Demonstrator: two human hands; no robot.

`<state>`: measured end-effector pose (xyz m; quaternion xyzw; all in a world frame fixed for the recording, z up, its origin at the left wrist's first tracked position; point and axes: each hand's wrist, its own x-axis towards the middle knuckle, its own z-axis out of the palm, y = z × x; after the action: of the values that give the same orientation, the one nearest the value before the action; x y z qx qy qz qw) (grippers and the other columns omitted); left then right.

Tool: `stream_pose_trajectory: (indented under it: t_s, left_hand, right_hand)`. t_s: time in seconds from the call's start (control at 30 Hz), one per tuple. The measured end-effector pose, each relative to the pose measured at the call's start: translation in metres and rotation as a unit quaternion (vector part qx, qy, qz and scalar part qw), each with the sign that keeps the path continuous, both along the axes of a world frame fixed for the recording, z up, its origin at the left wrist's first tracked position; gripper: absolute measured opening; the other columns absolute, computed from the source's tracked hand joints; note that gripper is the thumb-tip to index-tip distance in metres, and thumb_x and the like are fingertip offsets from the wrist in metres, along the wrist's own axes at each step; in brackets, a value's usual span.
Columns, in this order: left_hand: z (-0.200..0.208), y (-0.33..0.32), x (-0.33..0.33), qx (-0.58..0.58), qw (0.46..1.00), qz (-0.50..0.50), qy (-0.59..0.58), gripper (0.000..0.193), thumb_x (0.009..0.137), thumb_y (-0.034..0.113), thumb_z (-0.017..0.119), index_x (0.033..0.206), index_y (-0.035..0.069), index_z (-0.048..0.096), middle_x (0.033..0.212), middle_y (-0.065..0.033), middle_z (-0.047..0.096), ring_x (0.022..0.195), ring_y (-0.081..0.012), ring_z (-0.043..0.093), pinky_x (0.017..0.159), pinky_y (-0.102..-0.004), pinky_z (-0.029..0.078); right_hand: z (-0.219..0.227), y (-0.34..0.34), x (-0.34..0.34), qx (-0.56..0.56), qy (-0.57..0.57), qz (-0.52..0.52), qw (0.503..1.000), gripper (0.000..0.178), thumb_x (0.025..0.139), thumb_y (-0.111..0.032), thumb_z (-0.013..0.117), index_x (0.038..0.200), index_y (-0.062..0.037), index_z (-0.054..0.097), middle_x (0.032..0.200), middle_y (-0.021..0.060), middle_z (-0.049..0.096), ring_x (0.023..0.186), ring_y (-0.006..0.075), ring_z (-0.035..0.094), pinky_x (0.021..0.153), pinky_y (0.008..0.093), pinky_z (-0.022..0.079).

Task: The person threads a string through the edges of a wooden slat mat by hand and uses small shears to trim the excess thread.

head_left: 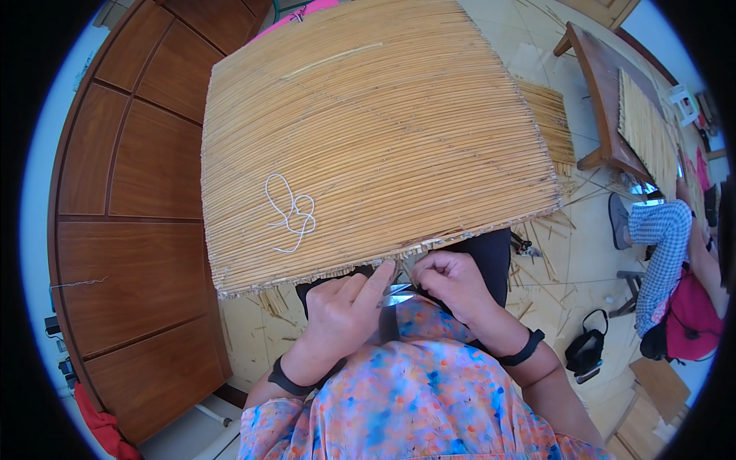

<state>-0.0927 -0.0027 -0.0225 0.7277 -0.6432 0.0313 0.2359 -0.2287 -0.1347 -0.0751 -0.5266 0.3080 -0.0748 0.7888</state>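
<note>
A large mat of straw-coloured reed stalks lies in front of me, its stalks running side to side and bound by rows of small knots. At its near edge, my left hand is closed, the index finger reaching up against the bound rim. Close by on the right, my right hand is also closed, thumb and fingers pinched near the same edge; what they pinch is too small to make out. A shiny metal blade-like tool shows between the hands, its grip hidden. A loose white string lies looped on the mat.
Brown wooden panels stand along the left. Stalk scraps litter the tiled floor. At right are a low wooden table with another reed mat, a black bag, and a seated person in checked trousers.
</note>
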Motion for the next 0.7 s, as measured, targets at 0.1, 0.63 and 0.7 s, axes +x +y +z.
stream_pose_trajectory:
  t_s: [0.1,0.63,0.7]
  left_hand:
    - [0.004,-0.004,-0.001,-0.007,1.0,0.003,0.004,0.042,0.061,0.004,0.062,0.102,0.003,0.062,0.053,-0.0012,0.041,0.042,-0.0148,0.045,0.04,-0.0281,0.037]
    - [0.004,-0.029,-0.008,0.003,0.999,-0.03,-0.025,0.037,0.064,0.006,0.059,0.101,0.006,0.062,0.055,-0.0011,0.042,0.044,-0.014,0.048,0.04,-0.0278,0.038]
    - [0.005,-0.031,-0.008,0.014,0.999,-0.025,-0.029,0.038,0.064,0.007,0.061,0.102,0.006,0.062,0.056,-0.0012,0.043,0.044,-0.0147,0.048,0.04,-0.028,0.039]
  right_hand:
    - [0.001,0.001,-0.002,-0.191,0.039,0.112,0.974,0.012,0.075,-0.01,0.062,0.082,-0.0008,0.066,0.068,0.0079,0.063,0.059,0.0143,0.06,0.056,0.0272,0.048]
    - [0.01,-0.01,-0.007,0.13,-0.037,-0.194,0.972,0.013,0.086,-0.013,0.058,0.082,-0.0004,0.057,0.062,-0.0003,0.048,0.048,0.0034,0.036,0.042,0.0174,0.027]
    - [0.011,-0.011,-0.009,0.131,-0.046,-0.185,0.973,0.011,0.086,-0.012,0.057,0.084,-0.0009,0.055,0.064,0.0004,0.046,0.049,0.0035,0.035,0.041,0.016,0.026]
